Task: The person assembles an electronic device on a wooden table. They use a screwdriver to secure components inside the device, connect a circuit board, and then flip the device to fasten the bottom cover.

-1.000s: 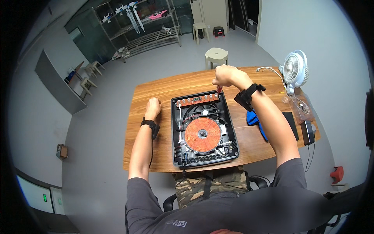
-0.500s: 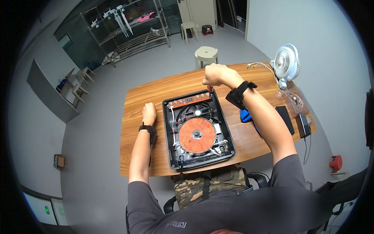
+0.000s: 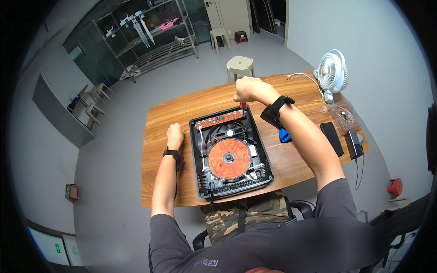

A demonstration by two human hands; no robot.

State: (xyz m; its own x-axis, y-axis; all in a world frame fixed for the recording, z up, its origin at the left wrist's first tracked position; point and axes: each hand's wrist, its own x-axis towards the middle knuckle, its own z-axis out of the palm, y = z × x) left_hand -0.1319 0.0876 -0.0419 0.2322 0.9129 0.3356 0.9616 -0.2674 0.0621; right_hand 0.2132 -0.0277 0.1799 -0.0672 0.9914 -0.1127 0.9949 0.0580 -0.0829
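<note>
An opened induction cooker (image 3: 194, 157) lies on the table, its black casing without a top. Inside sit a round copper-coloured coil (image 3: 217, 159), a dark cooling fan behind it, and a long orange control board (image 3: 220, 119) along the far edge. My right hand (image 3: 249, 89) is closed round a red-handled screwdriver (image 3: 243, 106), held upright over the board's right end; its tip is too small to make out. Left of the casing, my left hand (image 3: 175, 135) rests on the table as a loose fist, apart from the cooker, with nothing showing in it.
The wooden table (image 3: 159, 182) also bears a blue object (image 3: 285, 135) partly behind my right forearm, a black case (image 3: 332, 139), a black box-shaped device (image 3: 353, 144) with a cable, a clear plastic bag (image 3: 344, 117) and a white fan (image 3: 331, 73). A stool (image 3: 240, 64) stands beyond the table.
The whole view has shifted slightly. My right hand stays over the same corner with the screwdriver, its wrist a little turned; the left fist has hardly moved.
</note>
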